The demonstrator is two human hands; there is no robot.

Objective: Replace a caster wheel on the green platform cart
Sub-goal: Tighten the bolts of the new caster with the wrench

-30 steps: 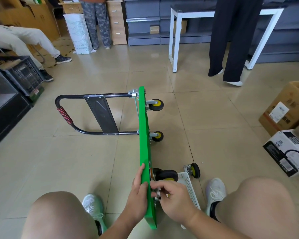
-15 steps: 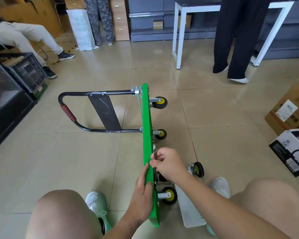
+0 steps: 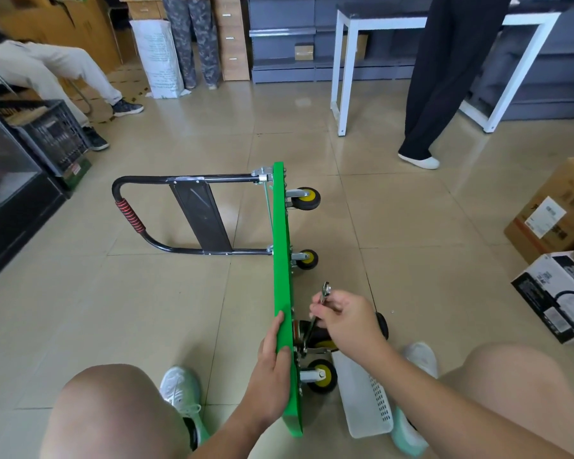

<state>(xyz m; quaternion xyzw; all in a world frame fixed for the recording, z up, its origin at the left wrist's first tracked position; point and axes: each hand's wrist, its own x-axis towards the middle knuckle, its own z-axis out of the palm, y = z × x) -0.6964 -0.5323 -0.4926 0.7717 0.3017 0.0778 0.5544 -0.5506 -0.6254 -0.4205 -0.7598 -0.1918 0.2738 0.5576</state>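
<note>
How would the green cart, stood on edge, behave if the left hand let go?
Probably tips: the green cart stands on a thin edge, gripped by the left hand. Its handle, out sideways, may brace one direction.

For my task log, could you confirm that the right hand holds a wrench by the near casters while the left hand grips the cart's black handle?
Not quite. The head view shows the left hand gripping the edge of the green platform, not the black handle, which lies untouched farther off. The right hand does hold the wrench by the near casters.
</note>
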